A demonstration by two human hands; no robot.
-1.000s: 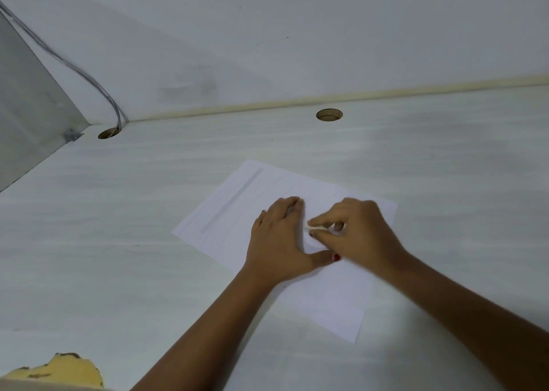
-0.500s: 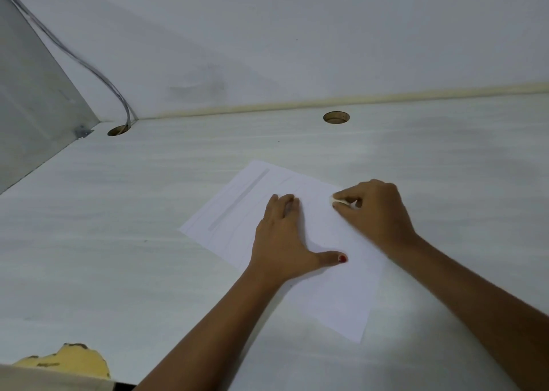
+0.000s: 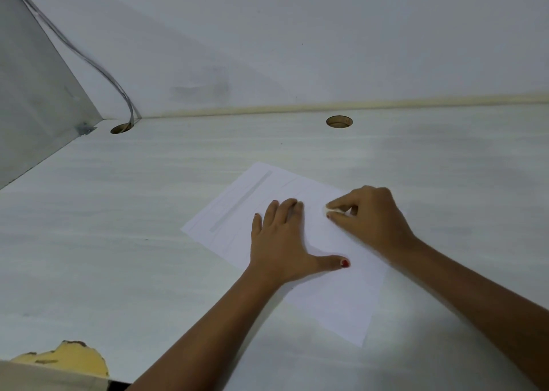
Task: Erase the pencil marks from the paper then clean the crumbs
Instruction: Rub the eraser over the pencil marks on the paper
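While it lies flat and askew mid-desk (image 3: 133, 212), well short of the back edge, the white paper sheet (image 3: 341, 301) bears one faint grey pencil streak (image 3: 241, 203) toward its far-left corner. Left hand (image 3: 279, 242): flat, fingers straight, pressing the sheet. Right hand (image 3: 371, 215): pinching a small white eraser (image 3: 329, 211) onto the sheet's far edge. Eraser mostly hidden by fingers; other marks and crumbs too faint to discern.

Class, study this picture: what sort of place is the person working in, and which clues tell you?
Probably an office or study corner: a pale wood-grain desk with a round cable hole, a cable dropping down the wall into another hole, and paper with an eraser held against it.
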